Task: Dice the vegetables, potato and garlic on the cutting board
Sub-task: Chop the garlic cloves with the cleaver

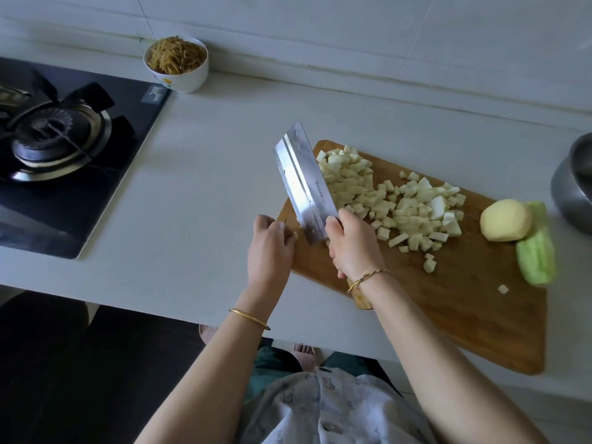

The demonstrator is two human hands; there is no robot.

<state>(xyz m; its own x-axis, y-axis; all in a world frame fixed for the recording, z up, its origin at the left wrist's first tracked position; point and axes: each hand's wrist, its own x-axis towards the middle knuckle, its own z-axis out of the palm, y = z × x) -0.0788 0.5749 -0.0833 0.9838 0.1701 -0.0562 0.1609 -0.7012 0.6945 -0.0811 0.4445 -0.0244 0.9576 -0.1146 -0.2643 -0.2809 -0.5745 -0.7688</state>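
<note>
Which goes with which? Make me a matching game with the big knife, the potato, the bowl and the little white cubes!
Things
1. cleaver
2. peeled potato
3. white bowl
4. diced cubes

Places
A. on the counter beside the stove
B. held in the right hand
C. heaped on the cutting board
D. whole, at the board's right end, touching the green vegetable

Pairs: 1-B, 2-D, 3-A, 4-C

Right hand [354, 245] grips the cleaver [304, 184]; left hand [270, 243] rests loosely curled.
</note>
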